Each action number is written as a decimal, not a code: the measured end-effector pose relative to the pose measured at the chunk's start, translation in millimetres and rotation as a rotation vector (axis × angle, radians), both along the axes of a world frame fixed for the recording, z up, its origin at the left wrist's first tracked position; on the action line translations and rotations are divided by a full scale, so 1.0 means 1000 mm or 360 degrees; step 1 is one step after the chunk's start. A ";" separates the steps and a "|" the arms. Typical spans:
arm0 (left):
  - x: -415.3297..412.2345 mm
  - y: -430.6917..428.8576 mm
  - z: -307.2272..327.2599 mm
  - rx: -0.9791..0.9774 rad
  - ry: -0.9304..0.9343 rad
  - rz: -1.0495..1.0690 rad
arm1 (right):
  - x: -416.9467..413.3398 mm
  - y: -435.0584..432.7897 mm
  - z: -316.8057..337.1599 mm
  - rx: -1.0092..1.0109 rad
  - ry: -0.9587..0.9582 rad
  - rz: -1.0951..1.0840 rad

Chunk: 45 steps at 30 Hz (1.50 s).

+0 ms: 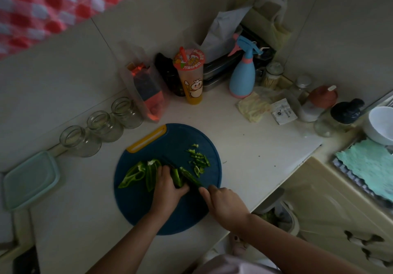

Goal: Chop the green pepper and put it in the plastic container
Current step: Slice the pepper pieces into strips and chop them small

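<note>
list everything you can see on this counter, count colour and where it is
round dark blue cutting board: one, blue with a yellow handle slot, middle of the white countertop
long green pepper strips: several, green, left part of the board
chopped green pepper bits: small pile, green, right part of the board
dark-bladed knife: one, dark, board centre
green pepper piece: one, green, beside the knife blade
pale green square plastic container: one, far left of the counter
clear glass jars: three, in a row along the left wall
cartoon-printed drink cup: one, orange-yellow, behind the board
blue spray bottle: one, blue and pink, back corner
white bowl: one, right edge
left hand: holds the pepper piece
right hand: grips the knife
</note>
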<state>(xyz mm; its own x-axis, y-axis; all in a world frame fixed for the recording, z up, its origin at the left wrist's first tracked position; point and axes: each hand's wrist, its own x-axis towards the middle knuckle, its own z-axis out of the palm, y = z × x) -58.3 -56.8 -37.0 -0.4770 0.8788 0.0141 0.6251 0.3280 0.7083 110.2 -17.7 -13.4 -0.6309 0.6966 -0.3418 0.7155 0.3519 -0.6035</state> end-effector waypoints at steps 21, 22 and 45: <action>-0.005 0.003 -0.006 -0.0107 -0.0088 0.0033 | -0.016 -0.010 0.002 -0.0047 -0.0187 -0.0105; -0.005 0.003 -0.007 -0.0108 -0.0093 0.0031 | -0.017 -0.009 0.003 -0.0065 -0.0202 -0.0114; -0.003 0.002 0.000 -0.0022 -0.0014 0.0062 | -0.008 0.005 0.004 -0.0487 0.0214 -0.0360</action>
<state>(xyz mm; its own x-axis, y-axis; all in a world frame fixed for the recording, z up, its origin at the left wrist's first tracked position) -61.7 -54.7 -36.7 -0.5111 0.8595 -0.0023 0.6053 0.3619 0.7090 102.4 -13.2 -8.9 -0.5267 0.7017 -0.4799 0.6618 -0.0157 -0.7495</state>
